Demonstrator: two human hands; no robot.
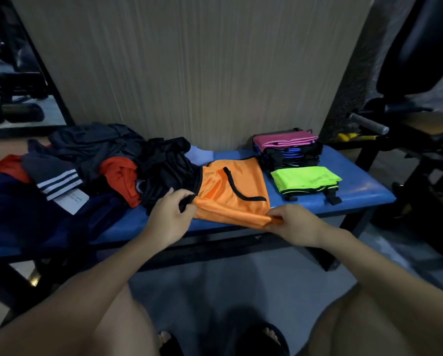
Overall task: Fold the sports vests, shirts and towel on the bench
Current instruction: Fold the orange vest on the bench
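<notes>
Orange vest (pixel 232 194) is lying flat near the front edge of the blue padded bench (pixel 356 188), and I am working it with both hands: my left hand (pixel 167 214) is pinching the black-trimmed corner on its left side, my right hand (pixel 291 224) is pinching the near right corner. I am judging the fabric to be light, thin, shiny mesh, limp and a bit slippery, so I am favouring the bound black edges and corners as holds, since the slick middle would bunch. Just beyond on the right, a lime green vest (pixel 306 179) is sitting folded into a flat rectangle, and behind it a stack of folded vests (pixel 288 150) is topped with pink. Left of the orange one, a soft heap of dark and red clothes (pixel 107 160) is waiting unfolded, backed by a ribbed beige wall panel (pixel 189 60)
</notes>
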